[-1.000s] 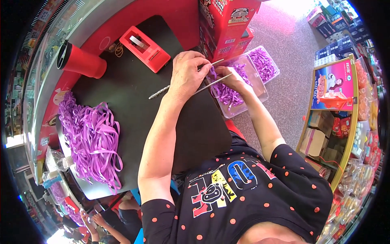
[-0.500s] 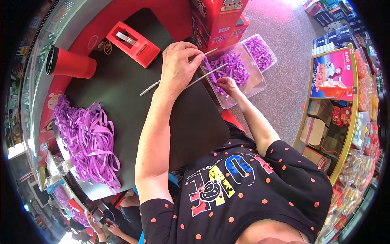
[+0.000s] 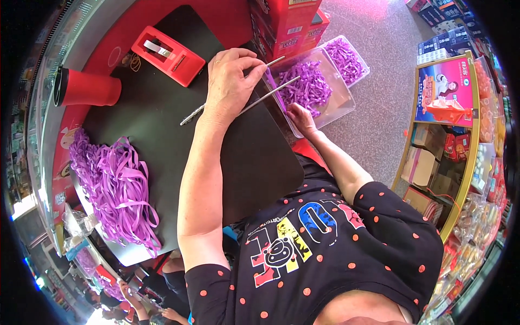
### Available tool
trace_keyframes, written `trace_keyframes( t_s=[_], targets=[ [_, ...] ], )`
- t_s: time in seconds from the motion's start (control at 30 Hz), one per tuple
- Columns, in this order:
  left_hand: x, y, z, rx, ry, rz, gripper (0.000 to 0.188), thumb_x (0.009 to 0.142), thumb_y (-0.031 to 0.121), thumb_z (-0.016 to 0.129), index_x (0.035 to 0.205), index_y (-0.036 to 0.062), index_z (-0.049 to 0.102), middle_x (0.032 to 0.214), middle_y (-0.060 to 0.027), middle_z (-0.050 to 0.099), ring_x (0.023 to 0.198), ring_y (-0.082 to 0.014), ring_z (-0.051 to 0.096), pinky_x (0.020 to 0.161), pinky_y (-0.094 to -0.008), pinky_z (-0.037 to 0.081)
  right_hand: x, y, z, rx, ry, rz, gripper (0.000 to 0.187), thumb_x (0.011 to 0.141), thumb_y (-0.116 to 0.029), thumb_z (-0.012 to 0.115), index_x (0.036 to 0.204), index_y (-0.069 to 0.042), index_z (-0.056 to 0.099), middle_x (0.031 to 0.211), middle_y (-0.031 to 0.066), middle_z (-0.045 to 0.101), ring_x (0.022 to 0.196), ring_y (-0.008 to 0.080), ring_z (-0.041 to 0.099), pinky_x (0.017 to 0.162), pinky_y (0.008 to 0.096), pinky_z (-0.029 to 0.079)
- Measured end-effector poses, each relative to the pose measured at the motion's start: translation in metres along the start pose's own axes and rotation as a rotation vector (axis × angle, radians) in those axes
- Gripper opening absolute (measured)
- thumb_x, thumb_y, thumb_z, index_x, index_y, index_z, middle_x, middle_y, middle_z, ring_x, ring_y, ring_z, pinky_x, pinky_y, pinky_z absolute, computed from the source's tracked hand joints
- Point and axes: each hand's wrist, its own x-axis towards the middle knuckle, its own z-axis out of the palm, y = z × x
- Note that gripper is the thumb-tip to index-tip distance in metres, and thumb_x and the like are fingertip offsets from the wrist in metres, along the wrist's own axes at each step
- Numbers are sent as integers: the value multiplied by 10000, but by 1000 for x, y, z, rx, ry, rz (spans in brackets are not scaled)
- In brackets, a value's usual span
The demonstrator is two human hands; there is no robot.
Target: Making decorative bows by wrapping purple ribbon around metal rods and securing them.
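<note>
My left hand [image 3: 230, 81] is over the far right of the dark table, thumb and forefinger closed on a thin metal rod [image 3: 275, 61]. This rod passes beneath the hand, and its other end sticks out on the left. A second metal rod [image 3: 279, 89] lies slantwise nearer to me, its tip over the clear plastic tub [image 3: 340, 100]. A purple ribbon strip [image 3: 275, 89] runs down from the rods toward my right hand [image 3: 300, 116], whose fingers are pinched together on it at the tub's near left side. Short knotted purple ribbons [image 3: 306, 86] fill part of the tub.
A second clear tub [image 3: 346, 62] of purple pieces stands beyond. Long purple ribbons [image 3: 116, 184] are heaped at the table's left. A red tape dispenser [image 3: 172, 57], a red tumbler [image 3: 89, 88] and red boxes [image 3: 287, 27] stand farther back. Stocked shelves [image 3: 433, 157] line the right.
My right hand has moved slightly left along the tub's edge. My left hand and the rods have shifted slightly left in the picture, along with the things on the table.
</note>
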Motion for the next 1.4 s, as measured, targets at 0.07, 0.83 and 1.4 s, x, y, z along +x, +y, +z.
trace_keyframes(
  t_s=[0.07,0.83,1.4],
  targets=[
    [1,-2,1,-6,0,5,165,801,236,669,856,91,726,1022,-39,642,1051,-250,534,968,-397,355,-9,-3,-6,-23,10,-219,120,843,-113,620,954,-68,622,875,135,625,842,316,626,719,380,504],
    [0,-6,-2,18,-32,37,204,830,232,660,921,59,719,1091,-86,635,1050,-276,543,914,-379,419,-115,-104,-116,-387,-149,-693,124,730,-152,662,851,-177,663,1013,13,599,874,223,553,821,343,457],
    [1,-6,-8,-20,-71,-36,212,821,241,658,920,67,728,1193,-127,585,1159,-294,489,988,-391,379,-158,-140,-140,-59,-248,-305,381,799,-106,683,1174,-91,616,975,57,674,821,231,578,735,341,488]
  ],
)
